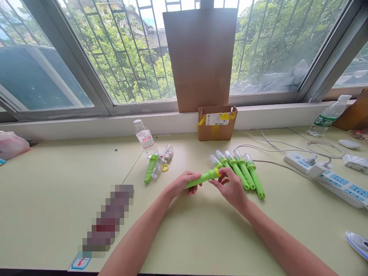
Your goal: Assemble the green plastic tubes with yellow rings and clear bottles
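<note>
My left hand (188, 183) is wrapped round a green plastic handle (205, 177), shaped like a small torch grip and held at a slant above the table. At its right end sits a yellow ring (217, 172), pinched between the thumb and fingers of my right hand (231, 188). Just beyond that hand, several green sticks with clear caps (243, 166) lie side by side. To the left rests another green handle (150, 169), next to clear plastic tubes (157, 168) and a loose yellow ring (165, 168).
A water bottle (145, 138) stands behind the loose parts. An open cardboard box (216, 132) is against the sill. On the right are a power strip (330, 178), cables and a second bottle (327, 117). A blurred dark object (109, 220) lies front left.
</note>
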`<state>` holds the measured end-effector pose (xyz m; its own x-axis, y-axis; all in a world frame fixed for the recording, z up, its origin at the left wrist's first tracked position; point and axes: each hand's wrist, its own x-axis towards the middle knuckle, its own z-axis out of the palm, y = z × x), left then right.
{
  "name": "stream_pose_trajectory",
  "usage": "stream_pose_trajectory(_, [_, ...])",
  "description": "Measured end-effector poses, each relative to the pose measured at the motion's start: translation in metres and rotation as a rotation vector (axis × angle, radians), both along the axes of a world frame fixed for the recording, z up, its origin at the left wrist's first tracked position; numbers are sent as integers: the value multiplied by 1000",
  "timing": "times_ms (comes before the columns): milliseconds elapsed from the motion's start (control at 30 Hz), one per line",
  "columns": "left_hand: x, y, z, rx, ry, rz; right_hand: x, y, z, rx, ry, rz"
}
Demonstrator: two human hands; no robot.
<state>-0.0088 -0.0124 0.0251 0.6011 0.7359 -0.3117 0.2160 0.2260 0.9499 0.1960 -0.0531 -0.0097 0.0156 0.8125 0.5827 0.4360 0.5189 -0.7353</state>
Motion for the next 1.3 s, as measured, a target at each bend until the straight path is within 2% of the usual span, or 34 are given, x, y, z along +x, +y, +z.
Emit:
stream_pose_trajectory(267, [-1,1,2,-4,40,-3,-6,-2,-10,15,88,-44])
stream_pose_trajectory(400, [2,-2,-1,86,28,42,-10,-1,-20,-39,139,-80])
stream_pose_trajectory(600, [9,-9,-3,230,48,118,-4,-2,-24,-58,131,-39])
stream_pose_trajectory(700, [15,-12,-9,372,98,224,0,-1,-21,-83,160,-50])
stream_pose_trajectory(800, [22,-12,-18,638,173,378,3,2,-19,-124,220,-63])
stream_pose_trajectory(900, [26,-11,-25,807,244,421,5,5,-18,-182,267,-34])
stream_pose_trajectory(1100, [23,-11,-28,744,333,348,6,5,-21,-243,195,-46])
stream_pose_trajectory(1300, [19,-13,-24,681,319,310,4,4,-22,-184,143,-47])
